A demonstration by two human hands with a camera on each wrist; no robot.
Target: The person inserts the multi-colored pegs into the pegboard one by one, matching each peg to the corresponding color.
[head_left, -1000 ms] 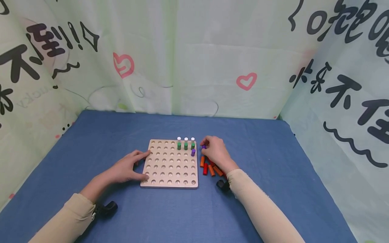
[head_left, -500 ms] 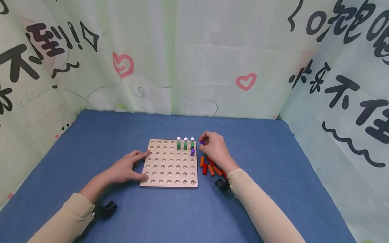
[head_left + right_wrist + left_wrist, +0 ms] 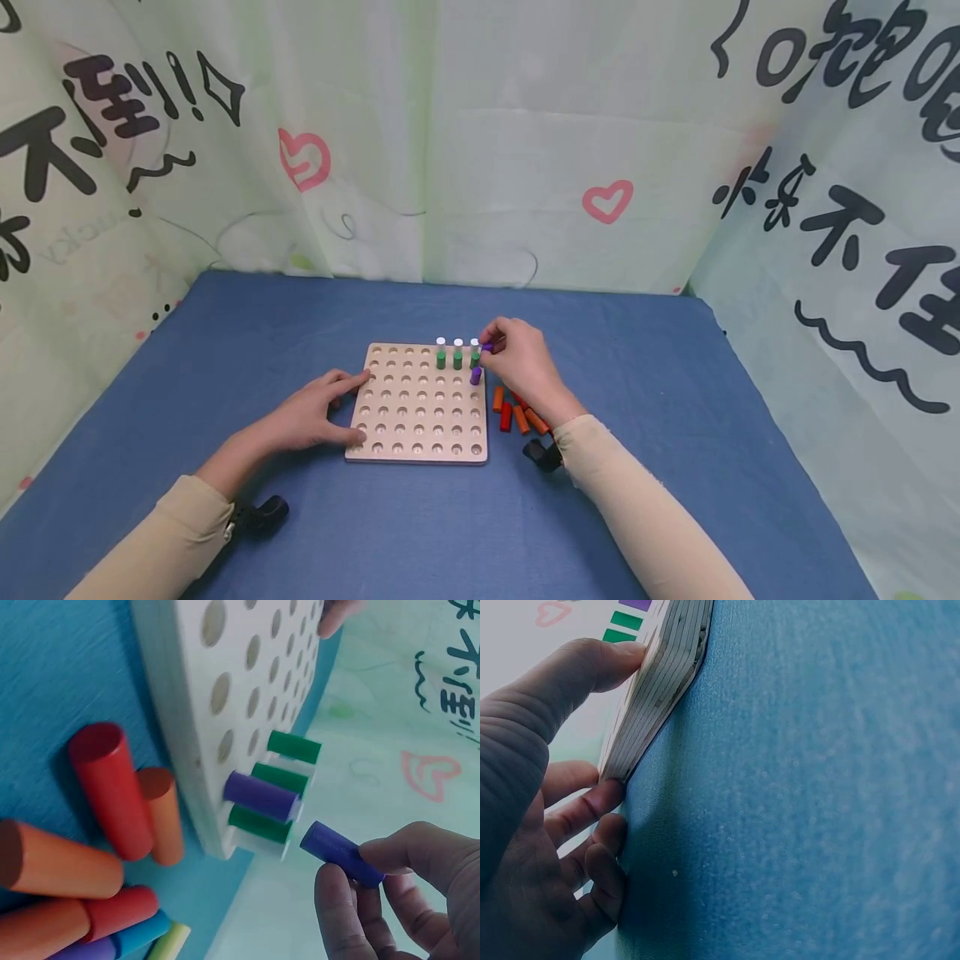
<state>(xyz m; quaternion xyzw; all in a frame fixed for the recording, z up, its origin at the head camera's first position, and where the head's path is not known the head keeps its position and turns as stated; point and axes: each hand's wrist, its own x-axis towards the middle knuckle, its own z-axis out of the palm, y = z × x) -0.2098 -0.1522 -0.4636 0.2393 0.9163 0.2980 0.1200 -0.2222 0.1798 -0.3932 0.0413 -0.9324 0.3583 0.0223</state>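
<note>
A pale wooden peg board (image 3: 420,421) with rows of round holes lies on the blue cloth. Three white pegs (image 3: 457,343) stand in its far row at the right. In front of them are three green pegs (image 3: 457,360), then one standing purple peg (image 3: 261,796). My right hand (image 3: 522,367) pinches another purple peg (image 3: 341,853) between thumb and fingers, tilted, above the board's far right corner and apart from the standing pegs. With fingers spread, my left hand (image 3: 311,414) rests along the board's left edge; its thumb (image 3: 604,664) touches the near part.
Beside the board's right edge lie loose pegs: red (image 3: 112,791), orange (image 3: 64,859), blue (image 3: 142,931), a purple one (image 3: 86,950) and a yellow-green one (image 3: 171,941). Printed curtains (image 3: 495,150) surround the table's back and sides.
My right hand has carried the purple peg from beside the loose pegs away from me and leftward, to the board's far right corner. My left hand and the board stay put.
</note>
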